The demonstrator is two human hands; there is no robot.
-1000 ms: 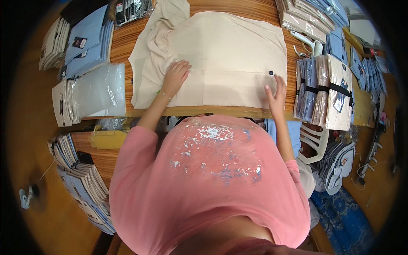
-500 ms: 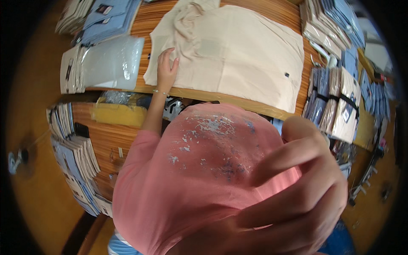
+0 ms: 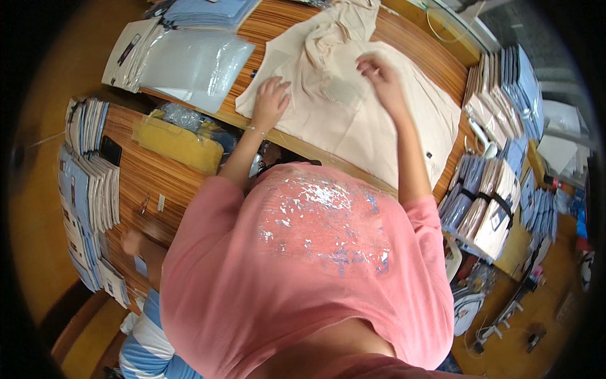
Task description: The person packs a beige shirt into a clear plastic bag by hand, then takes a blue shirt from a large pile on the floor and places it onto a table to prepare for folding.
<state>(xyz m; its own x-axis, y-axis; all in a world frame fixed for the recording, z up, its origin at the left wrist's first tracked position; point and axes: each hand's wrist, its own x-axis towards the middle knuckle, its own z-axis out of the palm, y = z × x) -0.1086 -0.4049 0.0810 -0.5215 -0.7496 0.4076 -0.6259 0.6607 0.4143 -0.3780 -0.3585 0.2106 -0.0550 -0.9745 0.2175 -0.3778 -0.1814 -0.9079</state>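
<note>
A cream garment (image 3: 372, 126), perhaps a shirt, lies spread on the striped wood table (image 3: 410, 35), its upper left part bunched into folds. My left hand (image 3: 271, 104) rests on the garment's left side near the table's front edge, fingers spread and holding nothing. Over the middle of the cloth is my right hand (image 3: 382, 76), fingers apart and loosely bent, with nothing seen in them. Whether it touches the fabric I cannot tell. A small dark tag (image 3: 429, 155) shows near the garment's lower right corner.
Clear plastic bags (image 3: 192, 66) lie at the left beside packed cream garments (image 3: 132, 54). Packed shirts (image 3: 483, 202) stand bundled at the right, more (image 3: 499, 88) behind them. A side table holds packed stacks (image 3: 95, 189) and a yellow box (image 3: 177, 142). Another person's hand (image 3: 132, 243) is at lower left.
My right hand has gone from close before the camera at lower right to over the garment. My left hand remains on the cloth's left side. The view has turned, tilting the table.
</note>
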